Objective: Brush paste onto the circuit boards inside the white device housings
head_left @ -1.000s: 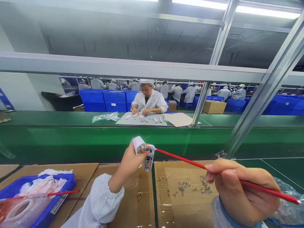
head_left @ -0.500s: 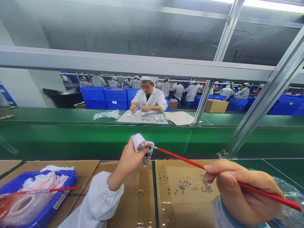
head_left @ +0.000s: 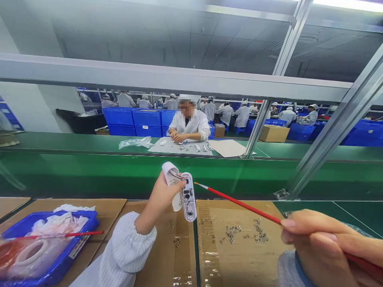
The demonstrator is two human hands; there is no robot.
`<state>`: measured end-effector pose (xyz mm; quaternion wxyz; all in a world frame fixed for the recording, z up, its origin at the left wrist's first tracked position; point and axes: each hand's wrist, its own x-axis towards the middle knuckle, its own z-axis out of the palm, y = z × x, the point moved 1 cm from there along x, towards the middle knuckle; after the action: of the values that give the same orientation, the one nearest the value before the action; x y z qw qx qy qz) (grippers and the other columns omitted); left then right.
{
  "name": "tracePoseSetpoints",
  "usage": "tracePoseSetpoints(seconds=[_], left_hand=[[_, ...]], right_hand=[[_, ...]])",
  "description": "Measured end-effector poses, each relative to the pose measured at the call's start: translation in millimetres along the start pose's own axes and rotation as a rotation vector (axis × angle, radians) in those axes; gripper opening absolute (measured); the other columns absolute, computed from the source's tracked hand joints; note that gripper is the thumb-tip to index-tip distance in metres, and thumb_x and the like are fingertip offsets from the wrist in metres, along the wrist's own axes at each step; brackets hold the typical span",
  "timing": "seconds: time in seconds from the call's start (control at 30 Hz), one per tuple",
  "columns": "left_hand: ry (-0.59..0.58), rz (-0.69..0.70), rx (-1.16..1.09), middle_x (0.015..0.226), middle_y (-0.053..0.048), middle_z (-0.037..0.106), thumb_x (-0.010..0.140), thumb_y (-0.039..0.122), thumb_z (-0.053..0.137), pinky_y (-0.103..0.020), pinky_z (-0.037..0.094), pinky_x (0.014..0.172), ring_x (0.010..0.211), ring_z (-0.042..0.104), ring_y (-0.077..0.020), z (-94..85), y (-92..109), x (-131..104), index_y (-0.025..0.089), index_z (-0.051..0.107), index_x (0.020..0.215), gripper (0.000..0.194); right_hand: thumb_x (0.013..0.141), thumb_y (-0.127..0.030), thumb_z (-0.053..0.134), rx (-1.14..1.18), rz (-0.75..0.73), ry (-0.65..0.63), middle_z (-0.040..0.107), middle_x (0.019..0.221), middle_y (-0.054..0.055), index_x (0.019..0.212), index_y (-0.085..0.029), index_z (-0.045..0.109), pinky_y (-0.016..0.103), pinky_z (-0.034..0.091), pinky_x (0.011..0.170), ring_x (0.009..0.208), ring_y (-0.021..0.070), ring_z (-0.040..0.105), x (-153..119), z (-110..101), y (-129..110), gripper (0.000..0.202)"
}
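Note:
My left hand is closed around an opened white plastic housing, its two halves side by side and joined by thin wires. The half on the right carries a circuit board with black parts, and my thumb presses at its upper edge. Between the fingers of my right hand is a thin paintbrush with a red handle. Its orange-brown bristles point left, a small gap away from the housing. Small metal pieces lie scattered on the cardboard below.
On the left, a blue tray holds bagged rolls, white cloth and another red stick. Beyond the green ledge, a co-worker sits over a sheet with white parts. Metal posts rise on the right.
The brush tip has pulled away from the circuit board, and my right hand has shifted right and down. The housing has turned, showing more of the board. The co-worker's hands have come together.

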<state>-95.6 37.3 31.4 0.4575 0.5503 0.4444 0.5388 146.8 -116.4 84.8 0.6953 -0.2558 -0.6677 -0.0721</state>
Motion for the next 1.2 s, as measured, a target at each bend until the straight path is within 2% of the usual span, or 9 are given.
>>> tracePoseSetpoints(seconds=[0.13, 0.27, 0.43, 0.57, 0.73, 0.9, 1.07, 1.13, 1.2], left_hand=[[0.014, -0.058, -0.167, 0.086, -0.003, 0.063, 0.061, 0.029, 0.075, -0.033, 0.049, 0.072, 0.079, 0.061, -0.0199, 1.4, 5, -1, 0.019, 0.045, 0.094, 0.046], [0.029, -0.070, -0.179, 0.086, -0.004, 0.063, 0.061, 0.027, 0.075, -0.034, 0.050, 0.070, 0.078, 0.061, -0.0199, 1.1, 5, -1, 0.018, 0.044, 0.095, 0.046], [-0.015, -0.072, -0.133, 0.090, -0.006, 0.064, 0.067, 0.029, 0.072, -0.036, 0.052, 0.069, 0.080, 0.063, -0.0224, -0.8, 4, 0, 0.020, 0.043, 0.097, 0.043], [-0.011, -0.081, -0.106, 0.090, -0.005, 0.064, 0.069, 0.029, 0.071, -0.037, 0.053, 0.068, 0.080, 0.063, -0.0230, -1.2, 4, 0, 0.020, 0.043, 0.098, 0.042], [-0.010, -0.066, -0.050, 0.088, -0.004, 0.064, 0.070, 0.028, 0.069, -0.036, 0.053, 0.069, 0.080, 0.064, -0.0229, -1.6, 1, 1, 0.021, 0.044, 0.097, 0.037], [0.002, -0.067, 0.012, 0.087, -0.005, 0.065, 0.070, 0.028, 0.069, -0.036, 0.052, 0.070, 0.081, 0.065, -0.0238, -1.6, -4, 2, 0.021, 0.046, 0.098, 0.037], [-0.010, -0.075, -0.053, 0.085, -0.005, 0.064, 0.067, 0.028, 0.071, -0.034, 0.053, 0.065, 0.076, 0.064, -0.0227, -0.1, -7, 5, 0.020, 0.047, 0.097, 0.040], [-0.016, -0.090, -0.153, 0.082, -0.004, 0.064, 0.064, 0.027, 0.074, -0.032, 0.052, 0.062, 0.073, 0.064, -0.0215, -0.2, -8, 9, 0.019, 0.048, 0.095, 0.041], [0.003, -0.136, -0.297, 0.080, -0.005, 0.064, 0.061, 0.023, 0.077, -0.030, 0.052, 0.059, 0.070, 0.063, -0.0211, -1.5, -11, 16, 0.017, 0.050, 0.091, 0.041]], right_hand=[[0.080, -0.011, 0.060, 0.007, -0.072, -0.134, 0.069, 0.070, 0.003, 0.082, -0.019, 0.061, 0.026, 0.055, 0.049, 0.053, 0.0147, 0.063, 4, 4, -5, 0.009], [0.082, -0.013, 0.059, -0.024, -0.090, -0.304, 0.070, 0.071, 0.005, 0.092, -0.025, 0.061, 0.029, 0.057, 0.052, 0.056, 0.0179, 0.066, 7, 12, -4, 0.015], [0.086, -0.011, 0.054, -0.050, -0.120, -0.366, 0.069, 0.068, 0.004, 0.085, -0.021, 0.058, 0.026, 0.058, 0.054, 0.058, 0.0152, 0.066, 10, 18, -8, 0.011], [0.089, -0.012, 0.048, -0.069, -0.137, -0.413, 0.068, 0.067, 0.004, 0.074, -0.018, 0.053, 0.023, 0.057, 0.056, 0.058, 0.0130, 0.066, 13, 20, -11, 0.017], [0.080, -0.002, 0.051, -0.041, -0.103, -0.498, 0.068, 0.073, 0.003, 0.079, -0.017, 0.053, 0.024, 0.058, 0.062, 0.065, 0.0125, 0.066, 5, 19, -6, 0.016], [0.080, 0.000, 0.050, 0.004, -0.041, -0.455, 0.068, 0.078, 0.004, 0.079, -0.016, 0.054, 0.026, 0.057, 0.062, 0.068, 0.0126, 0.065, -9, 22, 0, 0.017], [0.080, -0.002, 0.051, 0.031, -0.032, -0.398, 0.068, 0.075, 0.004, 0.081, -0.019, 0.055, 0.028, 0.056, 0.056, 0.063, 0.0143, 0.064, -6, 24, 1, 0.017], [0.081, -0.005, 0.052, 0.045, -0.025, -0.311, 0.066, 0.072, 0.004, 0.081, -0.020, 0.056, 0.028, 0.054, 0.051, 0.059, 0.0148, 0.062, -6, 20, 4, 0.015], [0.083, -0.010, 0.052, 0.046, 0.016, -0.162, 0.066, 0.075, 0.002, 0.088, -0.022, 0.056, 0.027, 0.051, 0.047, 0.055, 0.0140, 0.060, -11, 12, 13, 0.014]])
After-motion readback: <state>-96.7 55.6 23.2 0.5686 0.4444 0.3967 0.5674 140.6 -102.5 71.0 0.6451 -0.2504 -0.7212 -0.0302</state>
